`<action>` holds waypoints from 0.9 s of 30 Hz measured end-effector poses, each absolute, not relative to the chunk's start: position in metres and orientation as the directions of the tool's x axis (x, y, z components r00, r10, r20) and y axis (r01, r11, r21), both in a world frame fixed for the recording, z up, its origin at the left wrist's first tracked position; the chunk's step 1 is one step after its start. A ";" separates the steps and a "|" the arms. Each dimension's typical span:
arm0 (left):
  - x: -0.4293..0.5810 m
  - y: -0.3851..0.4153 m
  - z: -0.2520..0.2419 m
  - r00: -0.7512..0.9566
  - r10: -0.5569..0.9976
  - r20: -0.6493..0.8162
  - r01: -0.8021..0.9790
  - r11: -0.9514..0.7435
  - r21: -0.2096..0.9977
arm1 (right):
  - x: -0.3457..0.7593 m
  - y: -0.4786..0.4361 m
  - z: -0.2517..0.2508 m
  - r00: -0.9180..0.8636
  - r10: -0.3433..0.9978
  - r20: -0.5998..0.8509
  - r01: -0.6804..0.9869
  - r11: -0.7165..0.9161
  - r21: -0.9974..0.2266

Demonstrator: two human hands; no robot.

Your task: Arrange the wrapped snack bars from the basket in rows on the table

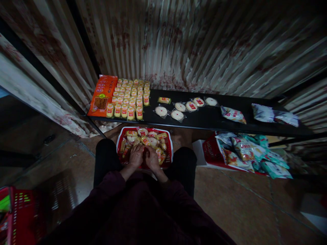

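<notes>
My left hand [136, 156] and my right hand [152, 158] are close together over the near part of a red basket with a white rim [170, 139], between my knees. Both have their fingers bent inward and down; whatever they hold, if anything, is hidden. Around them in the basket lie wrapped yellow snack cakes [145, 140] and round pale wafers in clear wrappers [142, 131]. On the black shelf [158, 94] just beyond, several yellow packs [127, 98] stand in tight rows beside a large orange snack bag [103, 95].
Loose round wafers [177, 115] and one yellow pack [164, 100] lie mid-shelf. Farther right are a patterned bag [233, 114] and whitish bags [263, 112]. Below, a box [200, 153] overflows with snack bags [244, 149]. A red basket [24, 211] stands lower left; a curtain [178, 44] hangs behind.
</notes>
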State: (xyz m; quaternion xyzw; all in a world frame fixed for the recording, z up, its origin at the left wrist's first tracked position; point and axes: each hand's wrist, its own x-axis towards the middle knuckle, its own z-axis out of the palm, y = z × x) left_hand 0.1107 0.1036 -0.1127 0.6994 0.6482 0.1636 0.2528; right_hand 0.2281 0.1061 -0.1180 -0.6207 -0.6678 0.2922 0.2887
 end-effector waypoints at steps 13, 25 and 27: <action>0.120 0.110 -0.118 -0.166 0.986 0.022 0.646 0.092 0.758 | 0.224 0.106 -0.140 0.135 0.991 0.006 0.402 -0.049 -0.914; 0.140 0.109 -0.087 -0.227 0.974 -0.017 0.371 0.103 0.923 | 0.232 0.116 -0.118 0.145 0.986 -0.085 0.092 -0.099 -0.991; 0.143 0.109 -0.081 -0.221 0.975 -0.020 0.340 0.097 0.935 | 0.234 0.119 -0.114 0.141 0.988 -0.068 0.046 -0.076 -0.996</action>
